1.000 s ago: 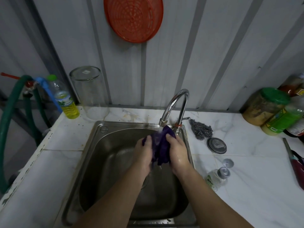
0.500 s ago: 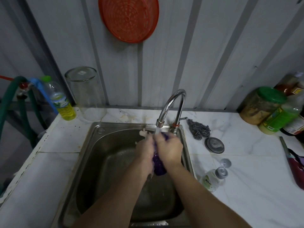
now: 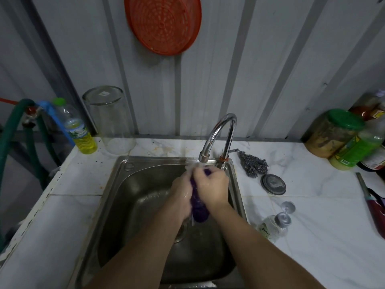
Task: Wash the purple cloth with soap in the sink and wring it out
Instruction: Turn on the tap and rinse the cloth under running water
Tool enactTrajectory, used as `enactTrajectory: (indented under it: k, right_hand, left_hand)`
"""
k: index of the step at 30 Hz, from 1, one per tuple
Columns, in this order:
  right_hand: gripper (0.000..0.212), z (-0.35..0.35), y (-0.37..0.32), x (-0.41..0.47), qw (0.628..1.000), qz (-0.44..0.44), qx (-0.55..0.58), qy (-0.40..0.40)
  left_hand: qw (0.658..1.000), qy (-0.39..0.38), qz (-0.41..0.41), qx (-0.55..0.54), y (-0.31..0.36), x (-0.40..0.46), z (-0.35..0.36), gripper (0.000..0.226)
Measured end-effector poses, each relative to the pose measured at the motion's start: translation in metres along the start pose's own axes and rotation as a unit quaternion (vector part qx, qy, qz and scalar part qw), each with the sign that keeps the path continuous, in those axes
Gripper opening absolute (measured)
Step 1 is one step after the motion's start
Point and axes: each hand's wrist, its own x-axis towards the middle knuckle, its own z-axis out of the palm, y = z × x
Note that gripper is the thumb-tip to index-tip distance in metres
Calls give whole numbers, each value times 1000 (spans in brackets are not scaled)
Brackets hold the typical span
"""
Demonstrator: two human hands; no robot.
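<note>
The purple cloth (image 3: 199,205) is bunched into a wet roll, pressed between my two hands over the steel sink (image 3: 133,205). My left hand (image 3: 182,191) grips its left side. My right hand (image 3: 212,185) wraps over its top and right side. Both hands sit just under the spout of the chrome tap (image 3: 218,134), and water runs onto them. The cloth's lower end hangs below my hands, dripping toward the drain (image 3: 181,232). A small clear soap bottle (image 3: 270,226) lies on its side on the counter right of the sink.
A steel scourer (image 3: 253,163), a metal lid (image 3: 273,184) and a small cap (image 3: 288,207) lie right of the tap. Jars and bottles (image 3: 341,136) crowd the far right corner. An upturned glass jar (image 3: 110,122) and a yellow-liquid bottle (image 3: 80,132) stand back left, beside green hoses (image 3: 12,130).
The cloth, held spread between my hands a second ago, is now squeezed into a tight roll. My hands have closed together and shifted up under the running tap.
</note>
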Motion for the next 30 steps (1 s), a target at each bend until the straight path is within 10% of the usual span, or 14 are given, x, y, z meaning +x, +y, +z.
enactTrajectory:
  k: [6,14,23,30]
  right_hand:
    - [38,-5,22,27,983,169,-74,-13]
    - [37,17,1,-35,993,-114,-5,0]
    - [40,6,19,35,974,223,-29,-23]
    - [39,6,1,-29,994,78,72,15]
  left_hand:
    - [998,20,6,52,-2,1,6,25]
    - [996,77,-14,-40,14,20,-10,34]
    - [997,27,31,59,3,17,2,26]
    - [991,118,40,44,13,33,-9,37]
